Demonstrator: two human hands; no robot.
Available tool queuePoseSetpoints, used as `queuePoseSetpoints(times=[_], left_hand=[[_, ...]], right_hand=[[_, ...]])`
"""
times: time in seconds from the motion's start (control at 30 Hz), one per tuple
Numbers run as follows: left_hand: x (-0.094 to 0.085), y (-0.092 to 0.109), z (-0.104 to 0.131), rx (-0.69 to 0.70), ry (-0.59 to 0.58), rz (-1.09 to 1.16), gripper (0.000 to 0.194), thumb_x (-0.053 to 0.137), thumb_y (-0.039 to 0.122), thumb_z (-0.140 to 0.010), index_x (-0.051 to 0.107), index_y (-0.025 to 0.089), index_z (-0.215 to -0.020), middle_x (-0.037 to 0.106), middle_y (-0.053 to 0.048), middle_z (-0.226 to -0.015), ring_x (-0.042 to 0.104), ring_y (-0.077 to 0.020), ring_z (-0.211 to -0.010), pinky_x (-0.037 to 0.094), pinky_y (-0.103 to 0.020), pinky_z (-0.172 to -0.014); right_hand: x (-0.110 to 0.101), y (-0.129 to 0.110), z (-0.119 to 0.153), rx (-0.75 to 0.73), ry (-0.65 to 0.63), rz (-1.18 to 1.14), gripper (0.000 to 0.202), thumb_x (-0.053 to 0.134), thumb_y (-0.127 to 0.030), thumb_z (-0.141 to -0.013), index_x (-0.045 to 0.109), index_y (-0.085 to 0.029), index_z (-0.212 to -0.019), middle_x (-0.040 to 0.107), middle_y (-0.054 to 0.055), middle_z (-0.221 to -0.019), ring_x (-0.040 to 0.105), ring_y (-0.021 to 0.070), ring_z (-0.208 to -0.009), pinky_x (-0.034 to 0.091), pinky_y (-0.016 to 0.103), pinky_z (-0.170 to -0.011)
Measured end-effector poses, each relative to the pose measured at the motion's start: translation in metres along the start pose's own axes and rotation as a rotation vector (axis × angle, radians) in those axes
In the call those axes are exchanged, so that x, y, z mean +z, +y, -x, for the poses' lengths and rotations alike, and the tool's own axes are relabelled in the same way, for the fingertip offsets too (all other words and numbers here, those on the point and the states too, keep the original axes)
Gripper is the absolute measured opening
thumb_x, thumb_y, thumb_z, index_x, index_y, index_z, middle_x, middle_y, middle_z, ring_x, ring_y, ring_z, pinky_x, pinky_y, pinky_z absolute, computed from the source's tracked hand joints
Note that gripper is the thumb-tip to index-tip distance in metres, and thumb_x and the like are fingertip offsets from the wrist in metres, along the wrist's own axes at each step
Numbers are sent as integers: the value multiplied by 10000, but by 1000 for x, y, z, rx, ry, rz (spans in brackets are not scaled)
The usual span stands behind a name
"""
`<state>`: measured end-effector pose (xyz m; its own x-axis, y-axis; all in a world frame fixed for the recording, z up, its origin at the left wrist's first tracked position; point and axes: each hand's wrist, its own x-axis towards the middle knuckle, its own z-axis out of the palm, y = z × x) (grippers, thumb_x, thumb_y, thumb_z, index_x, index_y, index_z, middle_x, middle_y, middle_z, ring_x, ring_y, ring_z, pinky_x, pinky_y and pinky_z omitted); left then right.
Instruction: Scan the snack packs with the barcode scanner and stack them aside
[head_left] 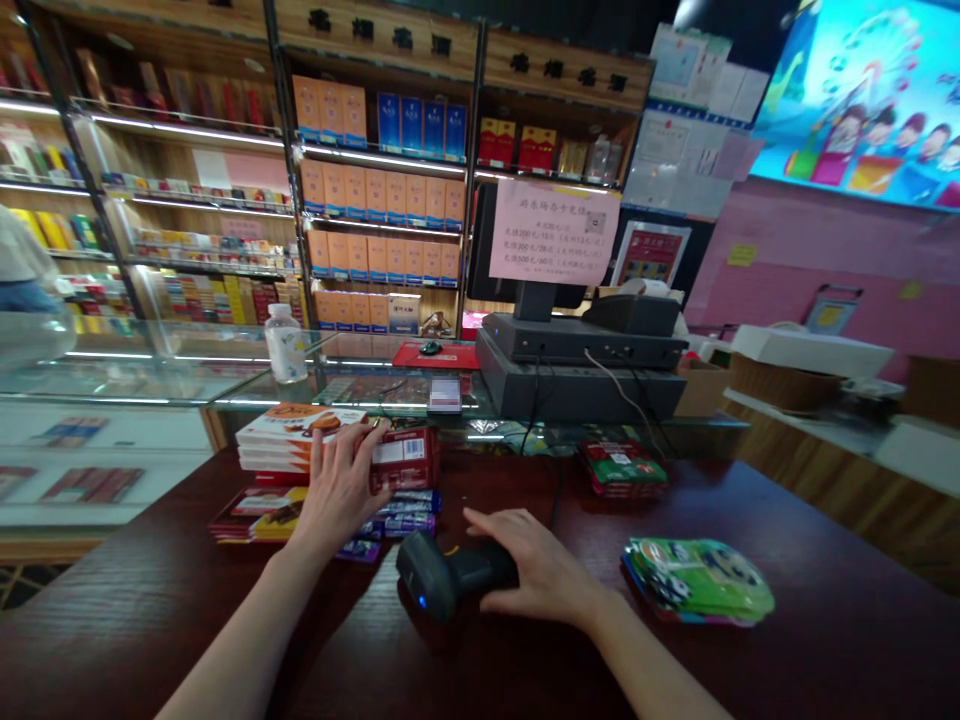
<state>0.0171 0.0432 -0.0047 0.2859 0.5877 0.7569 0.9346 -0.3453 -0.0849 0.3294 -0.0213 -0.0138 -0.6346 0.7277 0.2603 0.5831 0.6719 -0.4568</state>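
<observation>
My left hand [341, 482] grips the left end of a dark red packet [409, 462], with the fingers over its top edge and the thumb below. A white barcode label on the packet faces me. Under and beside this hand lie purple-wrapped bars [409, 515], a stack of white and orange boxes [289, 430], and flat red and yellow packs [259, 515]. A black barcode scanner [442, 575] with a lit blue light rests on the table. Its handle runs under my right hand [544, 570], whose fingers are stretched out and apart; the palm side is hidden.
Green snack packs [697, 580] lie at right on the dark table [510, 665]. Red and green packs [622, 468] sit farther back, near a cash register [577, 375]. A glass counter [352, 375] bears a white bottle [286, 345] and a phone [445, 394]. Another person [30, 280] stands far left.
</observation>
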Motion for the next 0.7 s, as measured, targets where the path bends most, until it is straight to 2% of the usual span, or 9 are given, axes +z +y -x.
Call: queuePoseSetpoints(times=[0.1, 0.2, 0.4, 0.57, 0.7], left_hand=[[0, -3, 0, 1, 5, -16, 801, 686, 283, -756, 370, 181, -1484, 503, -172, -1356, 459, -357, -1316, 123, -653, -1215], [0, -5, 1, 5, 1, -24, 812, 685, 280, -763, 350, 182, -1496, 501, -171, -1354, 458, -355, -1314, 129, -650, -1212], [4, -6, 2, 12, 15, -21, 829, 685, 294, -762, 333, 199, -1507, 499, -167, -1363, 459, -358, -1311, 137, -656, -1205], [4, -2, 2, 12, 14, -8, 834, 674, 285, -775, 310, 209, -1522, 503, -160, -1358, 455, -353, -1323, 151, -656, -1202], [3, 1, 2, 7, 34, -11, 791, 665, 274, -791, 342, 191, -1508, 503, -170, -1359, 452, -357, -1322, 149, -658, -1203]], right_hand=[[7, -3, -3, -55, -2, 65, 824, 721, -315, -815, 343, -245, -1543, 642, 99, -1305, 569, 262, -1180, 372, 424, -1070], [14, -7, -6, -75, -23, 125, 745, 618, -214, -831, 362, -215, -1531, 655, 102, -1237, 588, 248, -1121, 396, 409, -1038], [19, -10, -5, 1, -39, 182, 717, 623, -221, -800, 426, -249, -1489, 642, 90, -1229, 600, 267, -1111, 402, 447, -1051], [17, 7, -2, 46, 123, 95, 709, 698, -326, -845, 414, -269, -1492, 629, 101, -1327, 581, 275, -1207, 394, 455, -1087], [11, 15, -2, 39, 256, -25, 730, 738, -340, -835, 421, -270, -1489, 667, 97, -1262, 630, 262, -1145, 468, 426, -1022]])
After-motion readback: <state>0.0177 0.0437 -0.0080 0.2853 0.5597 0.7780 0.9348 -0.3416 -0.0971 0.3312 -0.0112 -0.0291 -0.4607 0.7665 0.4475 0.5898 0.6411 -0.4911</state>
